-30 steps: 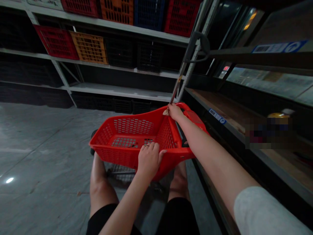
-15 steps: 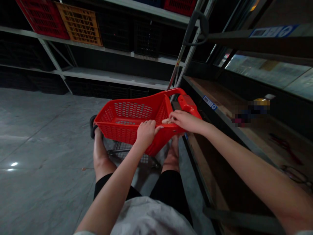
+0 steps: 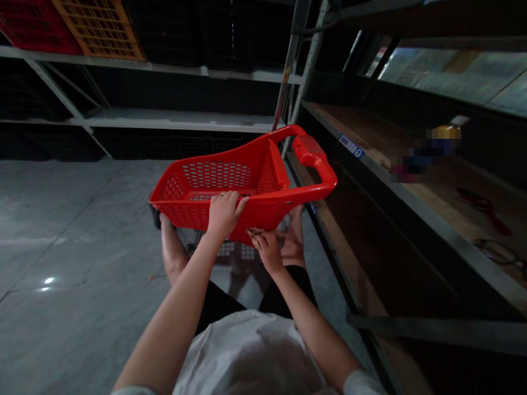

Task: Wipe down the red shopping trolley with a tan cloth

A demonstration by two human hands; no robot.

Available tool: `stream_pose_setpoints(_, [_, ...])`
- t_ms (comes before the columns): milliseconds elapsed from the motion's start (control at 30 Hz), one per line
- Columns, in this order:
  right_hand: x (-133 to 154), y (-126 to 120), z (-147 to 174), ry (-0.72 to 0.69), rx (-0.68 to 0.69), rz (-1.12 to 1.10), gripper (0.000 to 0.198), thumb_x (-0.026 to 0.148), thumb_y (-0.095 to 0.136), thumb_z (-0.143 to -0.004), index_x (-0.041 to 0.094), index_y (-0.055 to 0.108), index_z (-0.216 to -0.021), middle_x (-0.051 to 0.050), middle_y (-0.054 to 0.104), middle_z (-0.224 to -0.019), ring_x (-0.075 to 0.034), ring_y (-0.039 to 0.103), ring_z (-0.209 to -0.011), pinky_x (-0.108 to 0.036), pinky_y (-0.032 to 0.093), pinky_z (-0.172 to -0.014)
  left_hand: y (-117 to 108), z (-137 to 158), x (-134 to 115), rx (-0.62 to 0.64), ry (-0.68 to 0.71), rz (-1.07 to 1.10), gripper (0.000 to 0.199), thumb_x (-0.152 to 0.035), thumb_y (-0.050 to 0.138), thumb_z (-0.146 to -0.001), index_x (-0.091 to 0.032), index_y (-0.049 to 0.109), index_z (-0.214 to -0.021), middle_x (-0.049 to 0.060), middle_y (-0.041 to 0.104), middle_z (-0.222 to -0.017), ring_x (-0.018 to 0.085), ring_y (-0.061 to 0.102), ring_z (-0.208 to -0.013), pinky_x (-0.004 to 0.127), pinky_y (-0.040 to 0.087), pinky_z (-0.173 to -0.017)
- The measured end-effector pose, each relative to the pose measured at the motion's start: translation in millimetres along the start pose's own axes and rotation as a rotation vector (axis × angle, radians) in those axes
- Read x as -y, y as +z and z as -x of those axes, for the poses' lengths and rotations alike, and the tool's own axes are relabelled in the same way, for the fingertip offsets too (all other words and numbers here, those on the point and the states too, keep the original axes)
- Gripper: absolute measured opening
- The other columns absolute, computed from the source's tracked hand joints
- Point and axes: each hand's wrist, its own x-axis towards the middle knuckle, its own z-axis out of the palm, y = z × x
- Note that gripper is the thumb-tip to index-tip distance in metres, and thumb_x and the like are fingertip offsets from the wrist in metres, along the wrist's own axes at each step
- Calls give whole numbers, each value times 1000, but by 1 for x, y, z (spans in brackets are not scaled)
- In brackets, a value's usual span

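In front of my legs stands a red plastic shopping cart (image 3: 197, 214) with perforated basket walls. My left hand (image 3: 223, 213) is closed over its near rim, fingers inside the basket. Lower down, my right hand (image 3: 268, 249) is bent around a small brownish cloth (image 3: 254, 233) against the outer near side of the basket. Most of the cloth is hidden by the fingers. The cart's red handle (image 3: 317, 159) is at the right, with neither hand on it.
Along the right runs a wooden shelf (image 3: 341, 118) with a pixelated item, red-handled pliers-like tool (image 3: 486, 208) and dark-rimmed loop (image 3: 496, 249). Behind the cart, a metal rack (image 3: 164, 118) bears red, yellow (image 3: 101, 27) and black crates. Grey concrete floor (image 3: 61, 230) lies left.
My right hand has moved with the cloth from the rim near the handle down to the basket's outer near side. My left hand has shifted slightly left along the rim. The view has tilted down.
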Motion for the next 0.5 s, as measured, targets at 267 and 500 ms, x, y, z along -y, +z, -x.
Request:
stream_pose_setpoints(267, [-10,-4,-16,151,-318,-162,22,14,54,-94,29,69,-99,-5,61,-100,-19,65,-90,-34,60,-78,5,-3,-5,5,-48,-54,49,-53,23,-106,-21,60,-98,11,69,-102,29,60,-99,39,36,-82])
stream_pose_setpoints(500, [-30,-37,-109,201,-523,-48,15,23,56,-95,24,70,-101,-10,53,-112,-25,57,-112,-48,49,-103,3,-8,-28,54,-63,-53,48,-52,23,-106,-21,59,-99,11,69,-104,28,62,-98,39,38,-83])
